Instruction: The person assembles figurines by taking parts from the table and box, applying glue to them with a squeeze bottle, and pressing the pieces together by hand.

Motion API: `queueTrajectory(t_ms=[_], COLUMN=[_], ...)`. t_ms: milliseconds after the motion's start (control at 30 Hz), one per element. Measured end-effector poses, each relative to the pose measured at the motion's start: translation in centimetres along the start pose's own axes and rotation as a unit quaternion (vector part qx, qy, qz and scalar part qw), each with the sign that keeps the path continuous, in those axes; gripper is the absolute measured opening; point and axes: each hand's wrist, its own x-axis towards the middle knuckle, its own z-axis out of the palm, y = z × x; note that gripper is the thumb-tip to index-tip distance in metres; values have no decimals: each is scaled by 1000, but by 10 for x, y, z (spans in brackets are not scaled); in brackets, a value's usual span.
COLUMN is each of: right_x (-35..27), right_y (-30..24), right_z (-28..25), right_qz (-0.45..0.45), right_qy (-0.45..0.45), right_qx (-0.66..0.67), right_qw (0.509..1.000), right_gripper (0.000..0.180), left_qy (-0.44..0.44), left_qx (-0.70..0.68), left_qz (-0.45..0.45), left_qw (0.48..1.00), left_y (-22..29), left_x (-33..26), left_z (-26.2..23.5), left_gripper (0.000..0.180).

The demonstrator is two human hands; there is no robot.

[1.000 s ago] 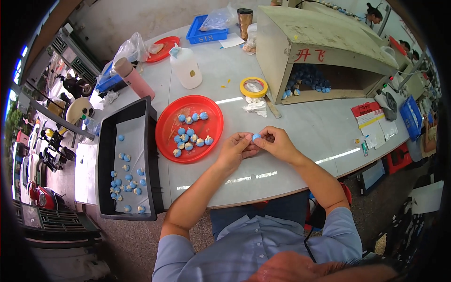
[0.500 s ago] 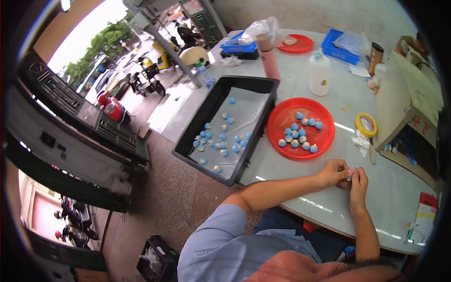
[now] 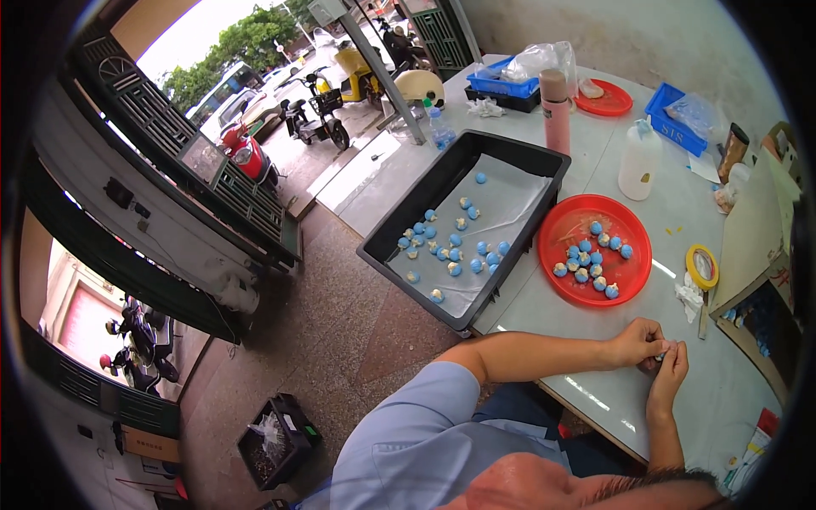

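Observation:
Above the near edge of the table, my left hand (image 3: 637, 342) and my right hand (image 3: 668, 374) meet with their fingertips closed together. Pinched between them is a small blue-and-white piece (image 3: 660, 357), mostly covered by the fingers, so its exact shape cannot be made out. Just beyond my hands lies a round red tray (image 3: 639, 276) with several small blue balls (image 3: 585, 258), many with cream-white ruffled bits on them. To its left, a black rectangular bin (image 3: 410, 287) lined with a grey sheet holds more such blue balls (image 3: 455, 255).
Behind the tray stand a white bottle (image 3: 636, 166) and a pink tumbler (image 3: 556, 127). Yellow tape (image 3: 702, 267) and crumpled tissue (image 3: 688, 297) lie near an open-fronted box (image 3: 739, 246) at right. Blue trays (image 3: 671, 119) sit farther back. A black crate (image 3: 285, 446) is on the floor.
The whole view has shifted, so the table and my hands appear farther right and slightly lower. My hands stay together at the small piece, their fingers slightly changed in pose.

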Motion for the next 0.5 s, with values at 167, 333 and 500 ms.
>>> queueTrajectory(t_ms=[167,333,500], right_x=[-2,-1,0], right_y=[-1,3,2], right_z=[0,0,2], right_qz=[-2,-7,-15], right_qy=[16,13,21], right_qx=[-5,-7,-7], right_qw=[1000,1000,1000], right_gripper=[28,27,27], left_qy=[-5,0,-3], left_qx=[9,8,11], left_qz=[19,20,22], left_qw=[1000,1000,1000], left_y=[-4,-6,-6], left_x=[3,4,6], left_z=[0,0,-2], left_gripper=[22,23,24])
